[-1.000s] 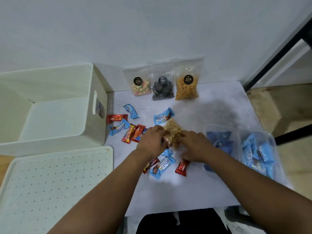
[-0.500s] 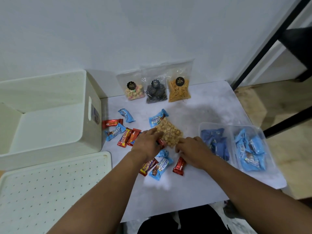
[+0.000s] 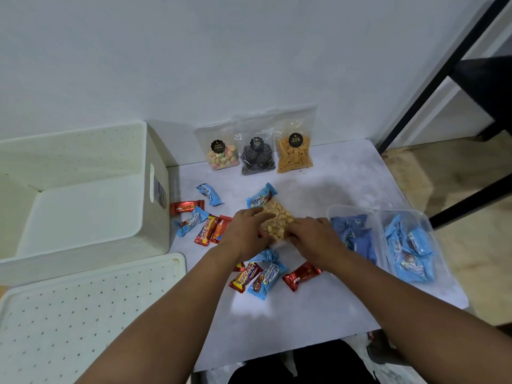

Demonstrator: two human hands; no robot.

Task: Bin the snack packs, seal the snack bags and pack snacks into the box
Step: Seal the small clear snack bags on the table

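Pinching the near edge of the snack bag [image 3: 277, 218] from both sides, my left hand [image 3: 247, 235] and right hand [image 3: 314, 239] lie knuckles-up, low over the bench [image 3: 318, 306].

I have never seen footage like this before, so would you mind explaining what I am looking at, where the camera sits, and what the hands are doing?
There is no machine here. A person wears a wide-angle camera on the head, looking forward and down, so both forearms reach into the view from below.

The left hand and right hand both hold a clear bag of pale snacks at its near end, on a small white table.

Against the wall stand three more clear snack bags. Small blue and red snack packs lie scattered around the hands. On the right, two clear tubs hold blue packs. On the left are an open white box and its dotted lid, lying flat in front of it.
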